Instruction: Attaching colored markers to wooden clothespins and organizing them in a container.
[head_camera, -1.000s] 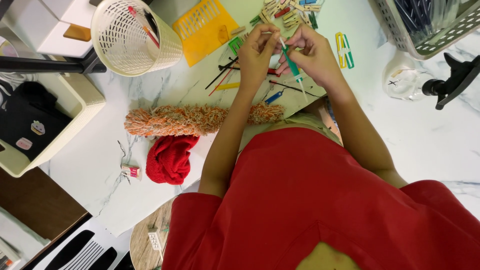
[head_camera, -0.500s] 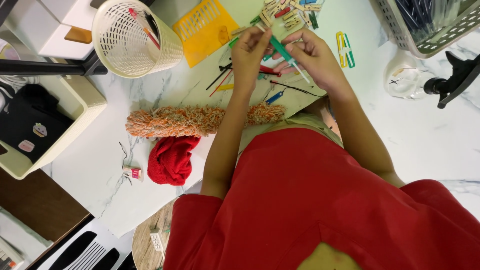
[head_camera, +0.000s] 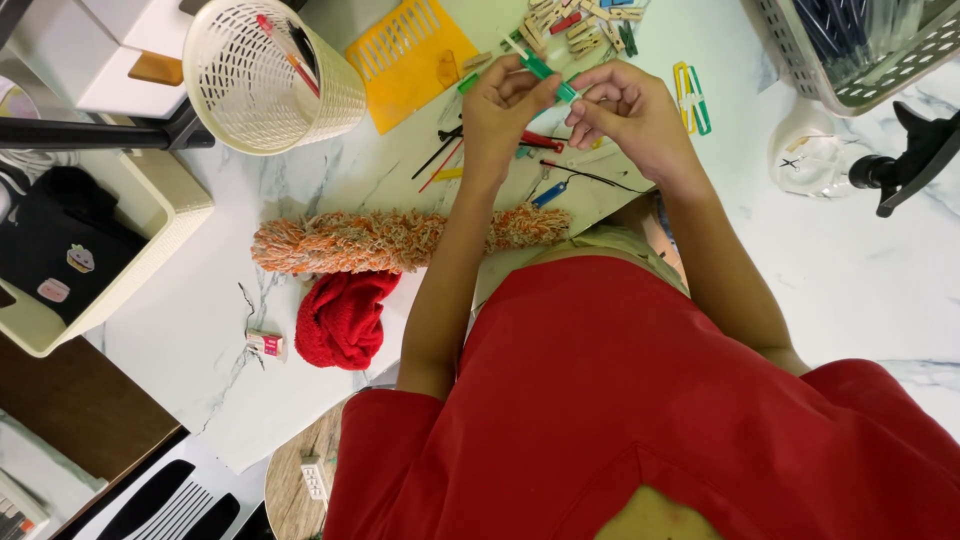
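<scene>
both hands pinch a green stick (head_camera: 540, 68) above the far table (head_camera: 860, 270): left hand (head_camera: 505, 105) clamped on its middle, right hand (head_camera: 625, 105) fingers closed at its near end. clothespins (head_camera: 575, 25) lie beyond.

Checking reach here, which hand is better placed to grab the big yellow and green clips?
Probably right: the right hand sits beside the clips; the left hand is farther, pinching the green stick.

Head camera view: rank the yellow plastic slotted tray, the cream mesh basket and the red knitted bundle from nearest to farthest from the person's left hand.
From the left hand:
1. Yellow plastic slotted tray, just to its left.
2. Cream mesh basket, farther left, beyond the tray.
3. Red knitted bundle, low and left, past the orange fringe roll.
</scene>
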